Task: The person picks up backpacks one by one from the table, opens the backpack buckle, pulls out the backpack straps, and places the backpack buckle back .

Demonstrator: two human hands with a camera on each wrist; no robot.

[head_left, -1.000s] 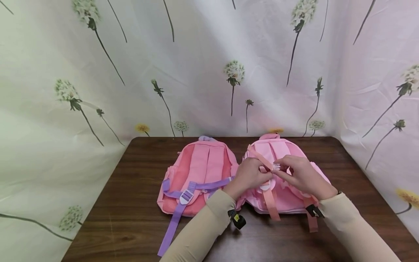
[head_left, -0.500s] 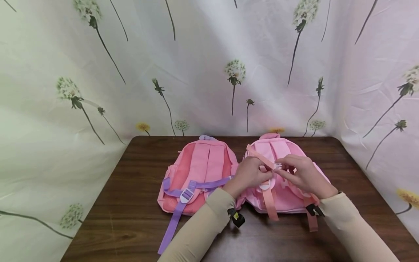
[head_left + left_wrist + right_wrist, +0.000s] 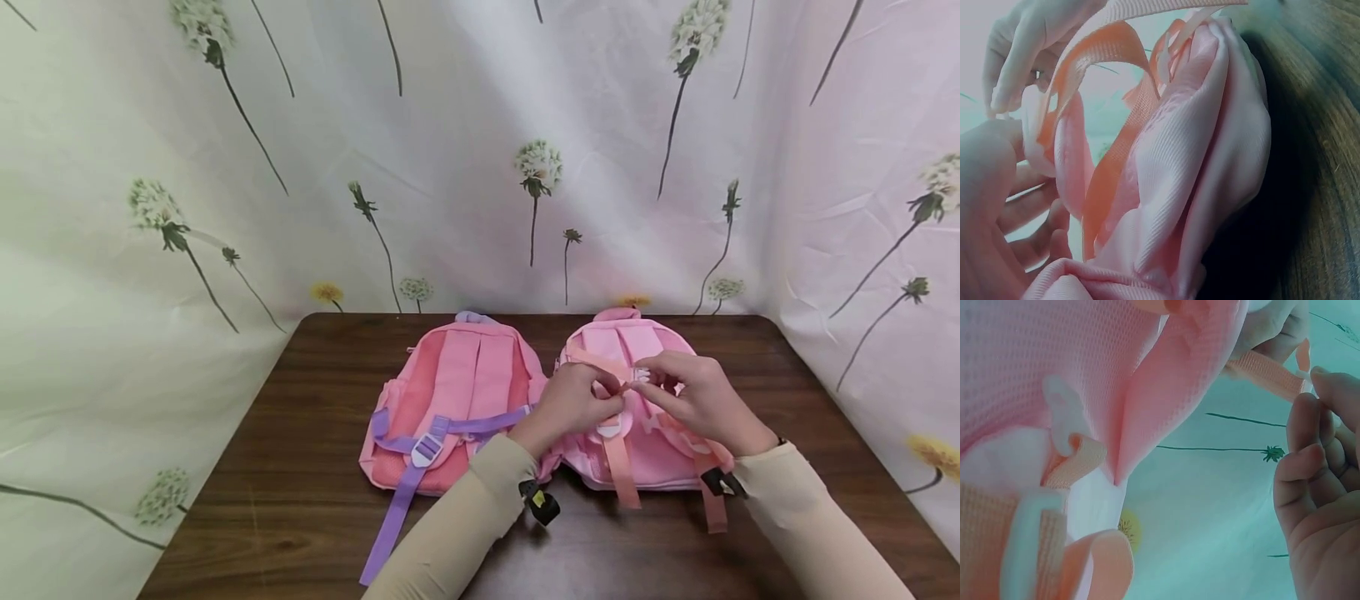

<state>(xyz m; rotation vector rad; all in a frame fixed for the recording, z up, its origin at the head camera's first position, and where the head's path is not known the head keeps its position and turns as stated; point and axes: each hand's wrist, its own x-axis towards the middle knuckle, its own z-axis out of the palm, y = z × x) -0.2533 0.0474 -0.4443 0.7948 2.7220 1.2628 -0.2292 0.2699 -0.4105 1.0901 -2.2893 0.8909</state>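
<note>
A pink backpack [image 3: 660,467] with peach straps lies back-side up on the right of the table, in the head view. Above it, my left hand [image 3: 572,402] pinches a peach strap [image 3: 600,362] between thumb and fingers. My right hand [image 3: 693,398] holds a small white buckle [image 3: 642,375] at the strap's end, its fingertips close to the left hand's. In the right wrist view the strap [image 3: 1269,374] runs between both hands, and the fingers partly hide the buckle. In the left wrist view a strap [image 3: 1113,181] loops up from the pink fabric.
Left of it lies a second pink backpack [image 3: 480,367] with purple straps [image 3: 397,517], one tail reaching toward the table's front edge. The brown wooden table [image 3: 277,467] meets a flower-printed curtain [image 3: 450,167] behind. Two peach strap tails [image 3: 621,475] hang onto the table.
The pinched strap has turned and now shows a broader, flatter face. My right hand has shifted slightly to the right with the buckle. The backpacks stay in place.
</note>
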